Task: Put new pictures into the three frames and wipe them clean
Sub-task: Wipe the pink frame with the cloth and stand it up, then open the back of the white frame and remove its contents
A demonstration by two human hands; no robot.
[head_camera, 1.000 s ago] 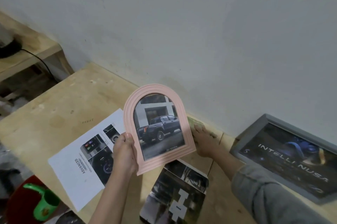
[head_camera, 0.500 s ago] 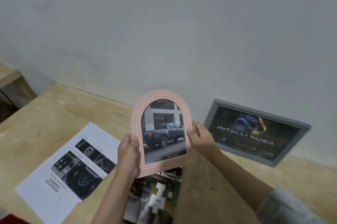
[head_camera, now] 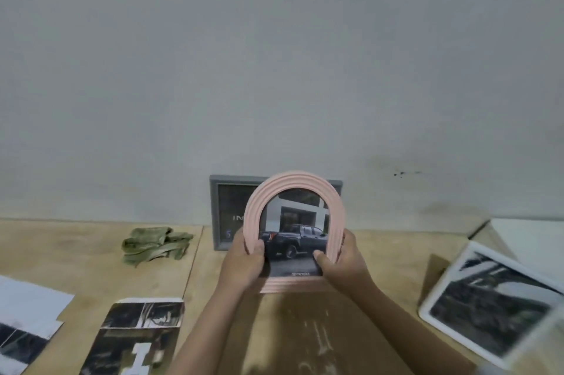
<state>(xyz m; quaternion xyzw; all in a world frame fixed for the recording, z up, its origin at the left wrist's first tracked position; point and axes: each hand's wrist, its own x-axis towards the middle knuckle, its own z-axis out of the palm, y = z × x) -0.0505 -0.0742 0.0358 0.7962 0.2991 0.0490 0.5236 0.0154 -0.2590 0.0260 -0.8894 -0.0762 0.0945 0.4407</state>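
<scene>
Before the grey frame [head_camera: 220,216] now, both hands' grip clasps the pink frame [head_camera: 295,234], formerly left.

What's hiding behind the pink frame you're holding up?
A grey frame leaning on the wall. Only its left part and top right corner show. The pink frame, held by the left hand and right hand, covers most of its picture.

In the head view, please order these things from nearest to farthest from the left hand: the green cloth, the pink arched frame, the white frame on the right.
1. pink arched frame: gripped by the left hand on its left edge.
2. green cloth: lying on the table to the left, near the wall.
3. white frame: on the far right, beyond the right hand.
</scene>
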